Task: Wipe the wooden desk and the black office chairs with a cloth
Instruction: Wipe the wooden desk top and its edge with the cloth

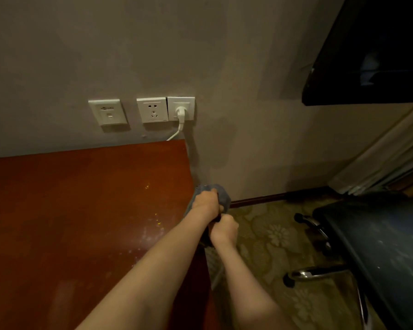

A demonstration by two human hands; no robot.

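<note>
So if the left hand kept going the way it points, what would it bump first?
Probably the plain grey wall. The left hand grips the crumpled blue-grey cloth at the right edge of the reddish wooden desk and points up past it; nothing else shows between, though depth is unclear.

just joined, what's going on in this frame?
A person is working at the right edge of the wooden desk. The left hand grips a grey-blue cloth bunched over that edge. The right hand is curled just below it, but what it holds is too dark to tell. Pale smears and yellow specks lie on the desk near the hands. A black office chair stands to the right, untouched.
</note>
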